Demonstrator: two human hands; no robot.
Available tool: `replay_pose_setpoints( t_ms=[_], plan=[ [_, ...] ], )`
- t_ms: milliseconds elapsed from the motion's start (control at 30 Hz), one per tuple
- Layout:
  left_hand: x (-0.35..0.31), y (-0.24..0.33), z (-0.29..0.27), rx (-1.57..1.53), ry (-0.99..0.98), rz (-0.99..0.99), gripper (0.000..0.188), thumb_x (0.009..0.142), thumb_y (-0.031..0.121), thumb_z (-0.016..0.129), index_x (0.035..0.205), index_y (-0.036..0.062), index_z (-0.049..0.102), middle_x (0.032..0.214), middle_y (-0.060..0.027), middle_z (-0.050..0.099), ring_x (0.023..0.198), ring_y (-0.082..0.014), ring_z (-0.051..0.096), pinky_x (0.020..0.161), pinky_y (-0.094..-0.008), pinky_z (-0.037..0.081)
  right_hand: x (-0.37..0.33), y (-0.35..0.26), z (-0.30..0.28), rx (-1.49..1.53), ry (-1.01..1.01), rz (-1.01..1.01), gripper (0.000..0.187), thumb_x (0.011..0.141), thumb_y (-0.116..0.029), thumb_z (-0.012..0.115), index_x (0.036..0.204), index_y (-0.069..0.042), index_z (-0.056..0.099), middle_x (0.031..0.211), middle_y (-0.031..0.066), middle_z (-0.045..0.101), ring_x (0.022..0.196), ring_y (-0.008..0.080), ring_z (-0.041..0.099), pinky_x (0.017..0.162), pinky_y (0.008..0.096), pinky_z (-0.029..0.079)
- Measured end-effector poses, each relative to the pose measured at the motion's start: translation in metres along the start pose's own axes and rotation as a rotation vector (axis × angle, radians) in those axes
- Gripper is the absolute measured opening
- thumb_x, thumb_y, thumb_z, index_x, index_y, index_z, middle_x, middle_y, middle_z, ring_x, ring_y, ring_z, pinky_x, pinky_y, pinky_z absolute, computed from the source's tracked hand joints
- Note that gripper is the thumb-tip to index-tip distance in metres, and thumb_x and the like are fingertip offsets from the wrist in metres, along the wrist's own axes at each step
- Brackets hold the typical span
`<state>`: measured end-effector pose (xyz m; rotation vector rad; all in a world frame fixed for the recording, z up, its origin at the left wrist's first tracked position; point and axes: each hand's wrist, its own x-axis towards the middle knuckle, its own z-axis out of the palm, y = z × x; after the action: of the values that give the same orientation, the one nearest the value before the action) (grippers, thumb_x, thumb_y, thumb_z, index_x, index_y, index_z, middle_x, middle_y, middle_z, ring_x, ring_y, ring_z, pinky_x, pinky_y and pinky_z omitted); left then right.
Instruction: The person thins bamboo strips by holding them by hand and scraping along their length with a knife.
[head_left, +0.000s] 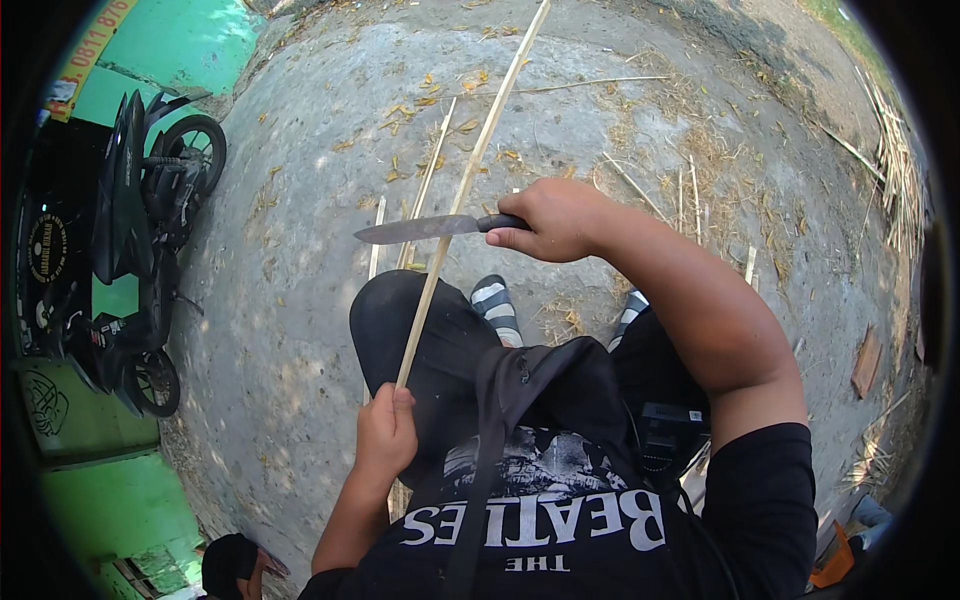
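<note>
A long, pale bamboo strip [483, 143] slants up and away from my lap toward the top of the view. Its near end is in my left hand [386, 432], closed round it beside my left knee. My right hand [550, 222] grips the black handle of a knife [418, 230]. The broad, dark-stained blade points left and lies across the strip above my knee. Whether its edge bites into the bamboo, I cannot tell. Thinner strips [434, 160] lie on the ground just left of the held one.
A dark motorcycle [150, 215] stands at the left by a green wall [185, 45]. Piled bamboo strips [897, 165] lie at the far right, with a brick-like piece [867, 362] nearer. Shavings and dry leaves litter the concrete ground [290, 250]. Another person [230, 566] is at the lower left.
</note>
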<state>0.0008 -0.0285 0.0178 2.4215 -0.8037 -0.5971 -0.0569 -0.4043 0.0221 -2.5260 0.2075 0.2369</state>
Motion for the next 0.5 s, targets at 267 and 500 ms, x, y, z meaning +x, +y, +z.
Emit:
replay_pose_setpoints(
  t_ms=[267,500],
  plan=[
    [0.004,-0.004,-0.004,0.001,-0.02,0.015,0.042,0.109,0.031,0.046,0.086,-0.001,0.059,0.066,-0.0206,0.061,0.063,-0.0411,0.064,0.059,-0.0447,0.047,0.016,0.032,0.009,0.156,0.077,0.058,0.059,0.101,-0.06,0.05,0.107,-0.005,0.07,0.093,0.0221,0.071,0.096,0.0424,0.068,0.083,0.0512,0.053],
    [0.006,-0.008,-0.001,-0.043,0.019,0.094,0.043,0.112,0.033,0.044,0.086,0.0006,0.058,0.058,-0.0021,0.05,0.052,-0.0111,0.047,0.05,-0.0316,0.038,0.022,0.035,0.002,0.082,0.003,0.096,0.059,0.1,-0.061,0.052,0.107,-0.006,0.071,0.096,0.0226,0.071,0.096,0.0417,0.068,0.083,0.0503,0.053]
  ],
)
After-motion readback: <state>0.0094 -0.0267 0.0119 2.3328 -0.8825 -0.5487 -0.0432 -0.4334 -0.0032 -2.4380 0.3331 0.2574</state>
